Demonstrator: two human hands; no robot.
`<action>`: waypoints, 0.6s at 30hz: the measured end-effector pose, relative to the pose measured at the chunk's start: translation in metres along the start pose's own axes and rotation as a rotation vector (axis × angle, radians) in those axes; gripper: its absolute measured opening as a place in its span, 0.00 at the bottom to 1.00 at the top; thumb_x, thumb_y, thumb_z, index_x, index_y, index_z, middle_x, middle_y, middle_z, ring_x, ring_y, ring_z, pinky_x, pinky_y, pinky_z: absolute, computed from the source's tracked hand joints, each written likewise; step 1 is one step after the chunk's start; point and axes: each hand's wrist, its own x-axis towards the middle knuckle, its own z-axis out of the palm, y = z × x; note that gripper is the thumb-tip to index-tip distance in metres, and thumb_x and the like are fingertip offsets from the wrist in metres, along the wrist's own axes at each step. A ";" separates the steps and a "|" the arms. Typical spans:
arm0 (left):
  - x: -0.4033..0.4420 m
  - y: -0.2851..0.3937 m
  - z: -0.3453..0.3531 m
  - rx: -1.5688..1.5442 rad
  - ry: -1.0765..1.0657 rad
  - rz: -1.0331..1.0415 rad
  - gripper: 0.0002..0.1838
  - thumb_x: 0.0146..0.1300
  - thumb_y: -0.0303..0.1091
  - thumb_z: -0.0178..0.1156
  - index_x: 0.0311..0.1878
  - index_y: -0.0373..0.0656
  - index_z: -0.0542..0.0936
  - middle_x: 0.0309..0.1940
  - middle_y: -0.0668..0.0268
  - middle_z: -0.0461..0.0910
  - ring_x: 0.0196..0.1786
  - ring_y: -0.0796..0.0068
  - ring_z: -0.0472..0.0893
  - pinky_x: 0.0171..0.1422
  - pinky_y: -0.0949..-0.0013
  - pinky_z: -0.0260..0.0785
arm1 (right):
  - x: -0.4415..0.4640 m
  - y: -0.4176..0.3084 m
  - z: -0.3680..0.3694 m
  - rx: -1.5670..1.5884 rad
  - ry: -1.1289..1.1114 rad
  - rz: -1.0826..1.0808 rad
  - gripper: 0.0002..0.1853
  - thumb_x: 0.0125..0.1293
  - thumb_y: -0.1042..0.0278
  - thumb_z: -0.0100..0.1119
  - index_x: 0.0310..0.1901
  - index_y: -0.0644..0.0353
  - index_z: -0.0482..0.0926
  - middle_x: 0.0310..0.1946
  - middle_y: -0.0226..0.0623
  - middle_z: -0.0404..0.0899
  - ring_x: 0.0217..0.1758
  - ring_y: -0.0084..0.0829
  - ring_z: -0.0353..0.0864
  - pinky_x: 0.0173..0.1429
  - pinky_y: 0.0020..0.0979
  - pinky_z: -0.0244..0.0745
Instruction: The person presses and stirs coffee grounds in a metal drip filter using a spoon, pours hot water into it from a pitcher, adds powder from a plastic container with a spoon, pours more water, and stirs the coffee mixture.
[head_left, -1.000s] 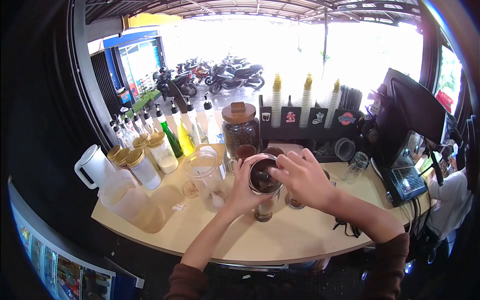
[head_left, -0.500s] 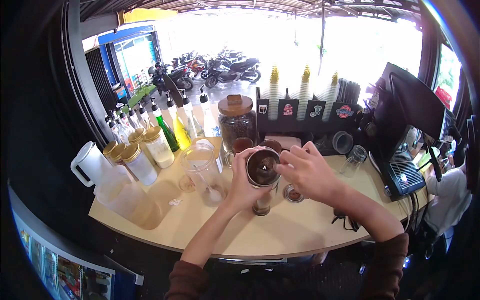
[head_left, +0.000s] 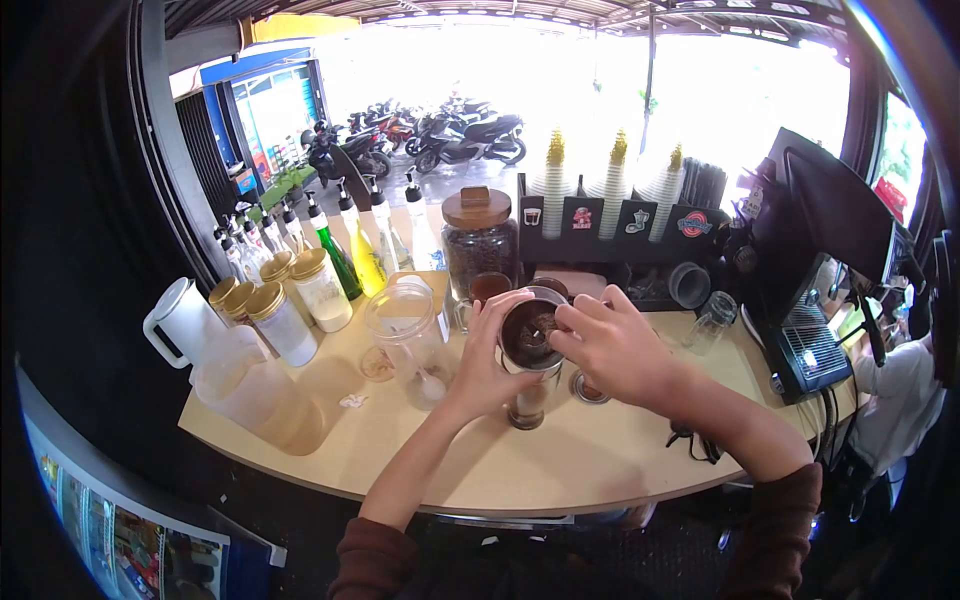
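My left hand (head_left: 487, 352) is wrapped round a dark-insided round cup (head_left: 518, 350), tipped so that its mouth faces me. Brown powder or grounds (head_left: 540, 328) show inside it. At the cup's right rim, my right hand (head_left: 612, 345) is closed in a pinch; whatever its fingers hold is hidden. Below the cup stands a clear glass (head_left: 527, 410), its upper part covered by the cup and my hand. Just right of the glass sits a small round tin (head_left: 590, 388). A clear jar (head_left: 400, 330) with a white spoon (head_left: 432, 387) in it stands left of my left hand.
A plastic pitcher (head_left: 245, 385), a white jug (head_left: 184, 322), gold-lidded jars (head_left: 285, 328) and pump bottles (head_left: 366, 260) line the left side. Behind are a wooden-lidded bean jar (head_left: 480, 245) and a cup rack (head_left: 610, 235). An espresso machine (head_left: 808, 350) and a person (head_left: 900, 400) are at right.
The cup and both hands have shifted slightly right in view, and so has the whole scene. The cup's tilt differs a little; my right hand remains pinched at its rim.
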 end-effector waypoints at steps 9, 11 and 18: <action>-0.004 -0.005 0.003 -0.058 -0.003 -0.022 0.48 0.35 0.32 0.77 0.65 0.48 0.65 0.64 0.62 0.68 0.71 0.58 0.63 0.78 0.46 0.37 | 0.001 -0.016 -0.006 -0.196 -0.010 0.008 0.06 0.52 0.66 0.58 0.31 0.57 0.76 0.36 0.29 0.70 0.43 0.26 0.71 0.42 0.31 0.63; -0.004 -0.007 0.005 -0.074 0.001 -0.020 0.48 0.35 0.31 0.76 0.65 0.48 0.65 0.64 0.62 0.68 0.71 0.58 0.63 0.78 0.47 0.38 | 0.003 -0.015 -0.004 -0.217 0.037 0.044 0.07 0.51 0.66 0.58 0.31 0.57 0.76 0.35 0.30 0.70 0.42 0.27 0.71 0.41 0.31 0.63; -0.005 -0.005 0.005 -0.091 0.003 -0.019 0.48 0.37 0.31 0.76 0.66 0.48 0.64 0.64 0.63 0.68 0.71 0.59 0.63 0.78 0.48 0.38 | 0.003 -0.022 0.000 -0.159 0.043 0.120 0.13 0.47 0.71 0.59 0.37 0.61 0.74 0.36 0.32 0.70 0.39 0.29 0.70 0.40 0.32 0.62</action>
